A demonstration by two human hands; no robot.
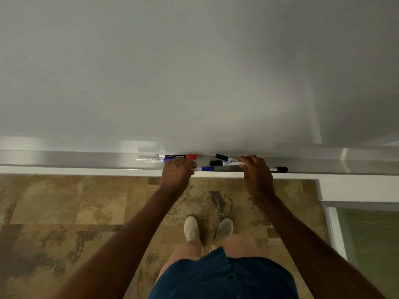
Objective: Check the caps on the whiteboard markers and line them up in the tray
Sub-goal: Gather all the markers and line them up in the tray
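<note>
Several markers lie in the metal tray (86,161) under the whiteboard (194,72). A red-capped marker (178,156) rests at the back, with a clear pen (149,159) to its left. My left hand (177,172) covers most of a blue marker (167,160) and grips the left end of a blue-capped marker (206,168) on the tray's front lip. My right hand (257,172) rests over two black-capped markers (224,160) and a long black-capped marker (279,169) whose end sticks out to the right.
The tray runs the full width, with bare metal left and right of the markers. Below it are brown patterned carpet (86,212), my shoes (207,228) and shorts. A glass panel with a white frame (332,223) stands at the lower right.
</note>
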